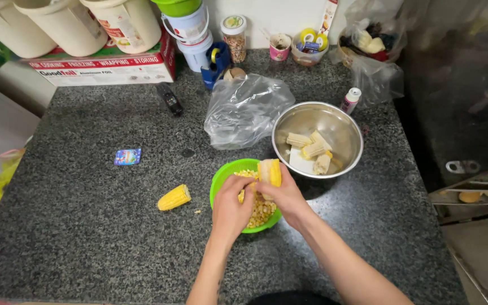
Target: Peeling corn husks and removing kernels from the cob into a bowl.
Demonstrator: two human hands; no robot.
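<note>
Both forearms are seen reaching up from the near edge toward a green bowl [223,172] of loose corn kernels [261,212]. Over that bowl, a piece of corn cob [270,171] is gripped by the right hand [287,196], fingers closed around it, while the left hand [230,207] is curled against its lower end. Left of the bowl, another yellow cob piece [174,197] is laid on the granite counter [86,226]. Just right of and behind the bowl, stripped cobs [312,148] are kept in a steel bowl [345,127].
</note>
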